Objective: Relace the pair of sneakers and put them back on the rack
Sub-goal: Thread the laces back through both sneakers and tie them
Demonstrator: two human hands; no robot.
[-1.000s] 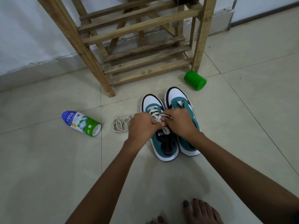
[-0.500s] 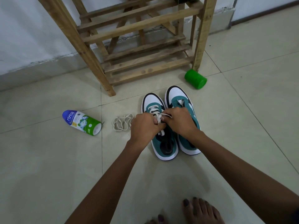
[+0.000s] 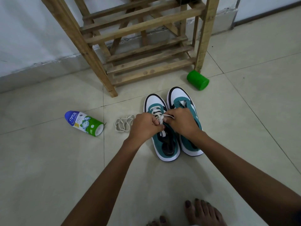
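Teal-and-white, the two sneakers stand side by side on the tiled floor, toes toward the wooden rack, just in front of its lowest slats. The left sneaker carries a white lace threaded through its front eyelets; the right sneaker shows bare eyelets. Both hands meet over the left sneaker's tongue. The left hand has its fingers curled and pinches the lace beside the knot-like crossing, and the right hand is likewise curled, pinching a strand that runs out over its fingers; a loose end hangs down between the two hands into the shoe's opening. Compared with half a second ago, the hands remain at the same eyelets and the hanging end lies much as it did, and the sneakers have not shifted.

A second lace lies bunched on the floor just left of the left hand. Farther left, a blue, white and green bottle lies on its side. A green cylinder lies by the rack's right front leg. Bare toes show at the bottom edge.
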